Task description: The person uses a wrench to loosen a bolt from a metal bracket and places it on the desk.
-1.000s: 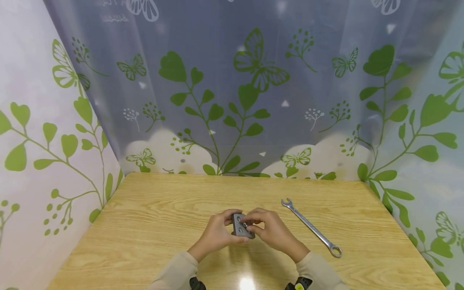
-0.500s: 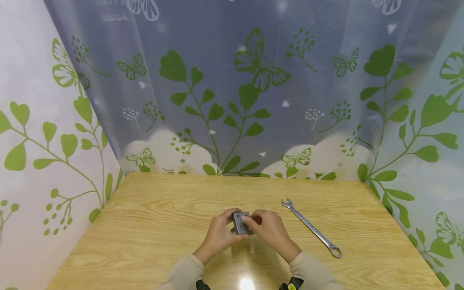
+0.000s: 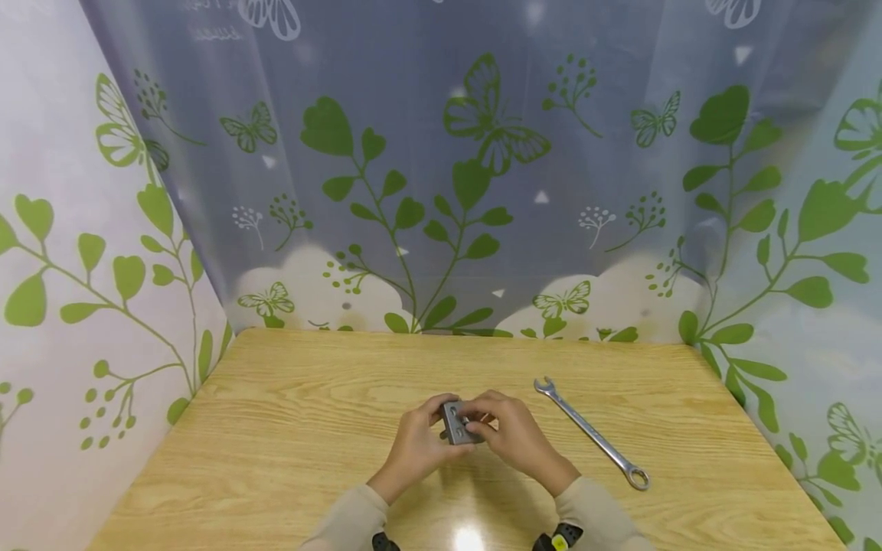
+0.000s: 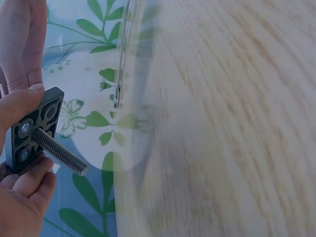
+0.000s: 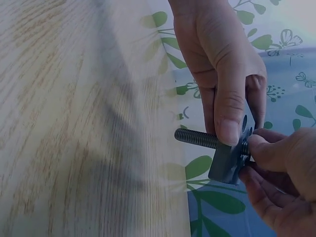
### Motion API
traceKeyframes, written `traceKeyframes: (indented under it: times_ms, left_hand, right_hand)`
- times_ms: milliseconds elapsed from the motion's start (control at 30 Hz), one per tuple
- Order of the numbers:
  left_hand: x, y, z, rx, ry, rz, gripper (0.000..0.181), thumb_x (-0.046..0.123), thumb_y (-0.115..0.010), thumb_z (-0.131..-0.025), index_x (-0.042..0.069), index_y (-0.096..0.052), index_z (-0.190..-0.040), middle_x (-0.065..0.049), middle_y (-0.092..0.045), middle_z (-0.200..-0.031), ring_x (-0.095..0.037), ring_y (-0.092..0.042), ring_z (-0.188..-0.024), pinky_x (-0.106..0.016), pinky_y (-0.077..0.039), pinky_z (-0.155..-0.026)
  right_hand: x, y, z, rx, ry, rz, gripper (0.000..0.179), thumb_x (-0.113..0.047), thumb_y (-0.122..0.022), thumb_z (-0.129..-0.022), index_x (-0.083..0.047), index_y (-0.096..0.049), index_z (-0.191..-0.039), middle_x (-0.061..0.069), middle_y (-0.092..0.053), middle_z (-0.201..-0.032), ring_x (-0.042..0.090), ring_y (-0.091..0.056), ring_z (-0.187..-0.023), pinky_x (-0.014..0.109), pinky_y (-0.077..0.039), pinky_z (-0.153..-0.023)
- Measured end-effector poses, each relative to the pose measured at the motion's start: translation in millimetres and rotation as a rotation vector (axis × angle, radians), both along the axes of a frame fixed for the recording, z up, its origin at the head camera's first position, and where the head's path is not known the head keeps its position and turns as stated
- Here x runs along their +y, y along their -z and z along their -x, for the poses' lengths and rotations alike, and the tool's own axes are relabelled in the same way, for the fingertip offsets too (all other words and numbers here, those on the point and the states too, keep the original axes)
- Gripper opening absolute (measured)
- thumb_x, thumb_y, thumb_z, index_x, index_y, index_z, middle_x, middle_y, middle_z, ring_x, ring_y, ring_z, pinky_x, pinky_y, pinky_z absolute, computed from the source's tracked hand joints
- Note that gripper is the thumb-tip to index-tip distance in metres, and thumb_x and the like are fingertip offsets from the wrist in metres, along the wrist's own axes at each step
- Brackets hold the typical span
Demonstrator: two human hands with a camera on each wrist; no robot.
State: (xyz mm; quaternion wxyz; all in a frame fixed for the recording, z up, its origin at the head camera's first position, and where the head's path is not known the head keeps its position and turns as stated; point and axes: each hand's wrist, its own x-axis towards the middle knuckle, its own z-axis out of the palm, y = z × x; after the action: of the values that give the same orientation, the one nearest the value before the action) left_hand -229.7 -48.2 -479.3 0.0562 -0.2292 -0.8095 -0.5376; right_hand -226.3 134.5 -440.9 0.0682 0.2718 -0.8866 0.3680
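A small grey metal plate [image 3: 452, 433] with round holes is held above the table in front of me. My left hand [image 3: 415, 444] grips it by opposite edges, thumb on the near edge and fingers on the far one. A threaded bolt [image 4: 61, 153] runs through the plate's middle, its long shank pointing down from the ribbed underside [image 4: 49, 109]. On the upper face, my right hand [image 3: 518, 438] pinches the bolt's other end between thumb and fingertips. In the right wrist view those fingertips [image 5: 256, 148] cover most of that end.
A combination wrench [image 3: 591, 432] lies slantwise on the wooden table [image 3: 331, 375], to the right of my hands. Patterned curtains [image 3: 413, 191] with green leaves and butterflies stand along the back and both sides.
My right thumb and fingers have shifted over the plate's face, closing, reaching across it and drawing back to a pinch. The plate has tilted slightly; the wrench lies as before.
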Motion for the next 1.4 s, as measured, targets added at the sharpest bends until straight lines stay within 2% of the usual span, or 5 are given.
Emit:
traceKeyframes:
  times_ms: [267,700,900,1133,1400]
  left_hand:
    - [0.6,-2.0,-0.1,-0.003,-0.003,-0.01,0.07,0.013,-0.088,-0.067,-0.003,-0.055,-0.127,-0.014,-0.066,-0.119,-0.025,-0.063,-0.112,-0.038,-0.05,-0.097]
    - [-0.5,2.7,0.6,0.035,-0.024,0.051,0.07,0.016,-0.088,-0.068,-0.002,-0.055,-0.127,-0.017,-0.063,-0.122,-0.027,-0.063,-0.112,-0.032,-0.053,-0.092]
    - [0.7,2.6,0.1,0.04,-0.019,0.066,0.069,0.017,-0.087,-0.069,-0.001,-0.054,-0.128,-0.016,-0.064,-0.121,-0.027,-0.063,-0.111,-0.03,-0.054,-0.09]
    - [-0.6,0.4,0.2,0.025,-0.009,0.026,0.07,0.016,-0.087,-0.069,-0.002,-0.054,-0.128,-0.015,-0.064,-0.121,-0.025,-0.062,-0.113,-0.033,-0.052,-0.093]
    - [-1.0,-1.6,-1.3,0.017,-0.005,0.008,0.07,0.016,-0.087,-0.068,-0.001,-0.054,-0.128,-0.014,-0.065,-0.12,-0.024,-0.063,-0.112,-0.034,-0.052,-0.095]
  right_hand:
    - [1.7,-0.7,0.0,0.028,-0.02,0.012,0.028,-0.001,-0.072,-0.083,-0.01,-0.07,-0.109,0.0,-0.068,-0.102,0.014,-0.064,-0.086,0.022,-0.055,-0.072]
    - [-4.1,5.4,1.8,-0.134,0.189,-0.026,0.036,-0.043,-0.059,-0.093,-0.009,-0.069,-0.087,-0.004,-0.064,-0.073,0.006,-0.056,-0.064,0.022,-0.048,-0.055]
    - [-6.4,4.8,1.0,-0.109,0.178,-0.032,0.029,-0.037,-0.065,-0.09,-0.008,-0.07,-0.087,-0.004,-0.064,-0.073,0.005,-0.055,-0.062,0.02,-0.047,-0.052]
    - [-1.0,0.0,1.6,-0.065,0.046,-0.012,0.024,-0.01,-0.07,-0.086,-0.007,-0.071,-0.109,0.001,-0.069,-0.091,0.01,-0.06,-0.073,0.02,-0.051,-0.06]
    - [2.4,-2.7,2.0,-0.063,-0.023,-0.003,0.027,0.002,-0.069,-0.084,-0.011,-0.072,-0.107,-0.001,-0.065,-0.101,0.013,-0.062,-0.086,0.023,-0.054,-0.071]
